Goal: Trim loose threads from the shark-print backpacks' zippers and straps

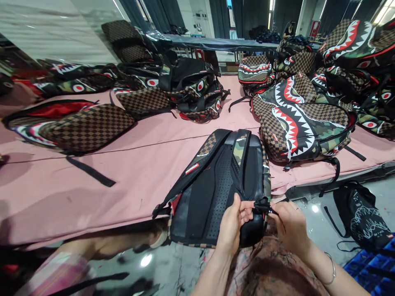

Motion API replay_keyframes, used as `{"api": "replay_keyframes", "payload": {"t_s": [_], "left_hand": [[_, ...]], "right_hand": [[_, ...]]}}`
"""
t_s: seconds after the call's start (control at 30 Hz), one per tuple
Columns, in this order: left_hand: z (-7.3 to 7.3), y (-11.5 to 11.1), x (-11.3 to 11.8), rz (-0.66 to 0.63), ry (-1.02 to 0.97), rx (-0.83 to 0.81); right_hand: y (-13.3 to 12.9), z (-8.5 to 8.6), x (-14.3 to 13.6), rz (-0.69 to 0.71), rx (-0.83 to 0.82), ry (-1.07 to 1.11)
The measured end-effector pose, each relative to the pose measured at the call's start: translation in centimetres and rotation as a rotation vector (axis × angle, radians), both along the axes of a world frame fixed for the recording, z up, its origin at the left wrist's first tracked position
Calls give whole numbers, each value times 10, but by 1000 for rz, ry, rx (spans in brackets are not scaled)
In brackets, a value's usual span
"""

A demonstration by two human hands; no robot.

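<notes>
A black-backed backpack [216, 193] lies with its straps up at the front edge of the pink table. Its lower right side carries a black strap with a buckle [262, 206]. The thumb and fingers of my left hand [231, 222] pinch this strap from the left, over the bag's back panel. Close by on the right, my right hand [291, 224] has its fingers closed on the strap's other end, beside the bag's edge. A small dark item between the right fingers is too small to name.
Checkered shark-mouth backpacks [296, 127] are piled at the right, others [89, 127] lie left and behind on the pink table [132, 164]. A black bag [362, 213] is at lower right. Another person's arm [123, 244] shows at lower left.
</notes>
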State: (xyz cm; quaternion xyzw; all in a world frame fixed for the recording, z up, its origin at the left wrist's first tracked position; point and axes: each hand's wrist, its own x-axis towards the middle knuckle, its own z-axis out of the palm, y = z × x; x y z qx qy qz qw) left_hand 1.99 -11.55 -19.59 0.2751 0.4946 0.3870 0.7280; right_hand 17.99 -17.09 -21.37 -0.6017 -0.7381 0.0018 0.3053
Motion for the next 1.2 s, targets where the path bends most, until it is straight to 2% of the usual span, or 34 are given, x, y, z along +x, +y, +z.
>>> {"api": "replay_keyframes", "payload": {"t_s": [0.2,0.3,0.37,0.47,0.53,0.6,0.67,0.73,0.83,0.93,1.03,1.1,1.2], "left_hand": [[1,-2,1,-11,3,44],[1,-2,1,-18,-1,39],[1,-1,1,-25,-9,24],[1,2,-1,-38,-6,24],[2,4,-2,-71,37,61],[1,4,-5,-107,102,129],[1,5,-9,-122,217,256],[1,5,-14,-88,440,484],[-3,6,-18,58,884,911],[-15,9,-17,182,1169,1252],[-28,13,-17,241,1240,1410],[-33,15,-20,241,1162,1436],[-31,8,-25,234,990,1466]], "right_hand": [[2,9,-3,-2,13,-95],[3,11,-2,9,1,-60],[5,8,0,30,-14,52],[10,-3,2,5,-70,377],[15,-11,1,-13,-166,615],[22,-17,-2,4,-286,758],[28,-22,-5,-2,-371,766],[35,-26,-7,-56,-388,710],[42,-31,-10,-68,-367,699],[42,-37,-13,12,-417,697],[38,-41,-16,50,-411,556],[35,-41,-15,51,-344,494],[31,-33,-11,20,-371,621]]}}
